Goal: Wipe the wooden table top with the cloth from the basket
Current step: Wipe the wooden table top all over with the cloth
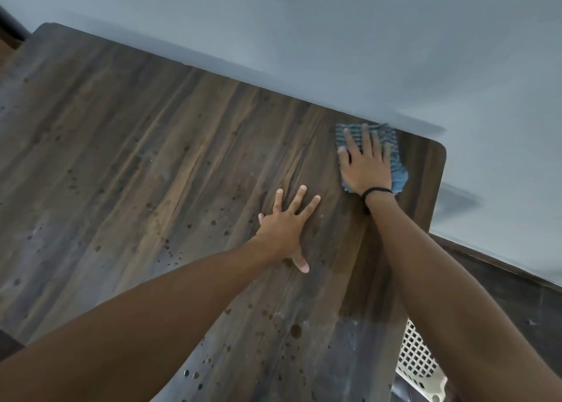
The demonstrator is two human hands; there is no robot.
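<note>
My right hand point(365, 164) lies flat on the cloth point(392, 155), fingers stretched out and palm pressing down; it grips nothing, it only pins the cloth to the table point(152, 146). The cloth is blue with pale stripes, bunched a little, and shows past my fingertips and along the outer side of my hand, down to the wrist. A dark band point(375, 191) circles that wrist. Hand and cloth sit near the table's far right corner, close to the edge that meets the grey wall point(304, 36).

My left hand point(284, 228) rests on the bare wood nearer to me and to the left of the cloth, well clear of it. Its fingers are spread wide and its thumb points back toward me; it holds nothing.

Dark drops and spots point(213, 222) dot the wood around and to the left of my left hand, and more lie nearer to me. Below my right forearm, off the table's near right edge, stands the white lattice basket point(416, 356).
</note>
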